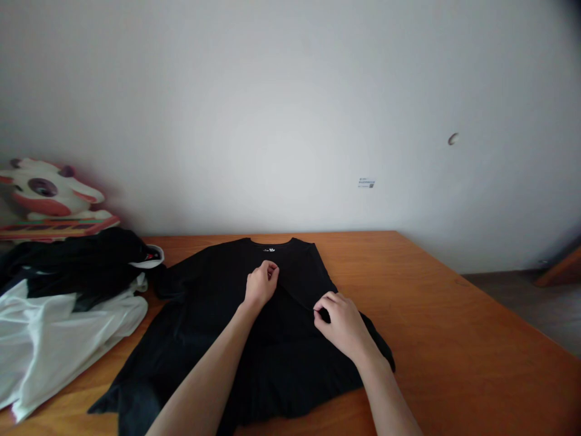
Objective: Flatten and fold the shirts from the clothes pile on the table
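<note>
We list one black shirt, spread beneath our left hand and right hand, each pinching its cloth between thumb and fingers. Well left of our left hand we count white cloth, black cloth, one cow-faced toy.

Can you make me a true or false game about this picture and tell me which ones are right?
1. A black fabric shirt lies on the brown wooden table. True.
2. The person's left hand is on the crumpled white cloth. False: the left hand is at the black shirt, and the white cloth lies over on the picture's left.
3. The person's right hand is pinching the black shirt. True.
4. The small printed rectangular label is stuck to the table. False: the label is on the pale, smooth wall.
5. A white-and-pink cow-shaped toy is at the picture's left. True.
</note>
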Available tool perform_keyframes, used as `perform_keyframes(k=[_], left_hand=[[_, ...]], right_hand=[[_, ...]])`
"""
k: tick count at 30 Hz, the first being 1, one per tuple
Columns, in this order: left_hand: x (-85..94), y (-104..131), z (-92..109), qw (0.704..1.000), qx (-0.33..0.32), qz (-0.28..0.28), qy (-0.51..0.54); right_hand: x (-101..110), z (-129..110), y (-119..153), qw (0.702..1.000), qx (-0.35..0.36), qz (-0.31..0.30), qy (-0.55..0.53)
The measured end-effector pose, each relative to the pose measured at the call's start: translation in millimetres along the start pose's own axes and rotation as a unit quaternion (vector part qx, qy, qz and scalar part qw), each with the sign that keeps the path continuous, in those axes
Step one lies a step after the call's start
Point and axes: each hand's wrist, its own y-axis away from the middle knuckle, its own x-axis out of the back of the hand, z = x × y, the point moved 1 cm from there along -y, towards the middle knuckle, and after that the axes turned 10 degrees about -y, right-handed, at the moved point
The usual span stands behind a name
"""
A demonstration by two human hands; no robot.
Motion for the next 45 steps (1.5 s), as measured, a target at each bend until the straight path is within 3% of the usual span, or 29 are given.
perform_keyframes(k=[6,19,21,24,28,32,36,39,42,45], left_hand=[[2.0,0,0,1.000,0.006,-0.006,0.000],[-2.1,1,-2,0.999,-0.025,0.016,-0.045],[1.7,5,6,0.996,-0.070,0.030,-0.046],[5.9,13,26,0.978,-0.205,0.038,-0.012],[-0.5,27,42,0.940,-0.340,-0.022,0.015],[-11.0,32,38,0.936,-0.325,-0.123,-0.049],[-7.3,35,38,0.943,-0.290,-0.129,-0.100],[-0.8,41,51,0.924,-0.352,-0.120,-0.086],[1.5,51,66,0.880,-0.453,-0.138,-0.030],[-0.3,56,73,0.863,-0.487,-0.137,-0.001]], right_hand=[[-2,3,0,0.999,-0.009,0.030,0.009],[4,2,3,0.999,-0.012,0.007,-0.048],[2,5,2,0.999,-0.018,0.024,-0.043],[-3,13,1,0.998,-0.020,0.051,-0.012],[-7,20,1,0.999,-0.038,0.032,0.005],[-2,16,1,0.996,-0.088,0.010,0.024],[1,15,0,0.993,-0.107,0.030,0.040],[-3,22,-2,0.994,-0.100,0.047,0.025],[-6,32,-5,0.992,-0.073,0.096,-0.038],[-5,34,-12,0.987,-0.029,0.109,-0.115]])
